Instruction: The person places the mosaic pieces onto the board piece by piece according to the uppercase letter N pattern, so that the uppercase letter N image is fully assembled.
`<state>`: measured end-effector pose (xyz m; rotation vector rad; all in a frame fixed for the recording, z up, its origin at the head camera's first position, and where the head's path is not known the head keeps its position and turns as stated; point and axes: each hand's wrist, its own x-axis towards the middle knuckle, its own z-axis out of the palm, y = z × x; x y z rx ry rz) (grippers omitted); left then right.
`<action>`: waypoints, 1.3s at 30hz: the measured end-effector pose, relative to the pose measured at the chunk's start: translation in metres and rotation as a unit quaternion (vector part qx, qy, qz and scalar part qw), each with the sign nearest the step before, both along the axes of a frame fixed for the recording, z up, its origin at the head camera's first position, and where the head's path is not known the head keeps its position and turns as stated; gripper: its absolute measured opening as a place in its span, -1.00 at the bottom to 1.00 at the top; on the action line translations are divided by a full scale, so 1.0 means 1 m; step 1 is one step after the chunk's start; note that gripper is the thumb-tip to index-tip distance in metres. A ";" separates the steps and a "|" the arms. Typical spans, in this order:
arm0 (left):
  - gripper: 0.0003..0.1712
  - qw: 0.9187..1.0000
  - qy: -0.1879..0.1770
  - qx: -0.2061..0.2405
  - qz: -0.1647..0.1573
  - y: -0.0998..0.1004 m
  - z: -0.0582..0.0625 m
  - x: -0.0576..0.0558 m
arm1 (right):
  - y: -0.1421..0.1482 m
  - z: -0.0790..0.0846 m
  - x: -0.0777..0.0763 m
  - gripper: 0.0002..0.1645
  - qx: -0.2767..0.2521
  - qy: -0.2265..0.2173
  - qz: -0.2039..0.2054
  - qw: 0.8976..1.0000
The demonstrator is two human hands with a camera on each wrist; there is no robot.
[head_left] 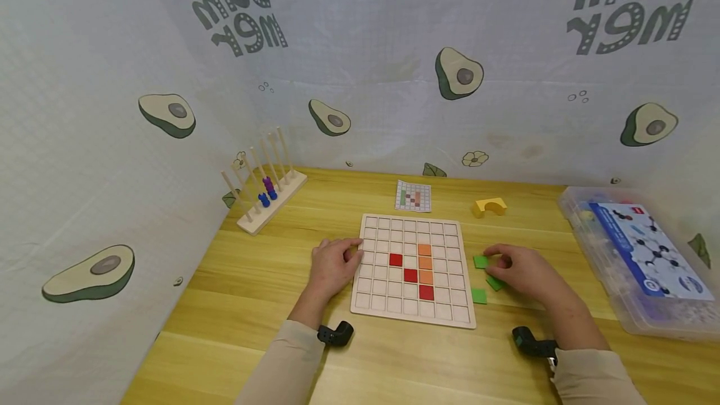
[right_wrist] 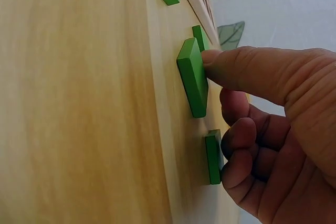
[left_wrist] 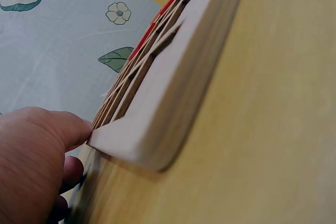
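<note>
R hand (head_left: 525,272) touched green tile (right_wrist: 193,80) on counter (head_left: 230,314) w/ thumb.
Its grip was narrow, can't tell if pinching; L hand (head_left: 332,265), grip loose, touched board (head_left: 395,288) at L edge.

Head camera looks forward and down from above, covering the whole board (head_left: 380,272). Left wrist camera, close, low and tilted, faces the board's corner; right wrist camera, likewise, faces the green tiles (right_wrist: 192,80). Head view includes both.

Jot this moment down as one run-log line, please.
left hand: touching edge of grid board | right hand: thumb against green tile | on board: three red tiles, three orange tiles
</note>
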<state>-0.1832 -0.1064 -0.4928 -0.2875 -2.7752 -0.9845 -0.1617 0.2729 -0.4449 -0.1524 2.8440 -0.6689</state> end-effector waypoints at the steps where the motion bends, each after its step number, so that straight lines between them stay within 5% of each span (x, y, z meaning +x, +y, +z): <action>1: -0.69 1.000 -0.001 0.000 0.000 0.000 0.000 0.000 | 0.000 0.000 0.000 -0.59 -0.001 -0.001 0.000 1.000; 23: -0.68 1.000 -0.016 -0.004 0.002 0.000 0.001 0.000 | -0.007 0.002 0.000 -0.64 -0.016 0.003 -0.007 1.000; 39: -0.68 1.000 -0.010 -0.003 0.004 0.000 0.000 -0.001 | -0.040 0.010 0.000 -0.64 -0.044 0.013 0.011 0.999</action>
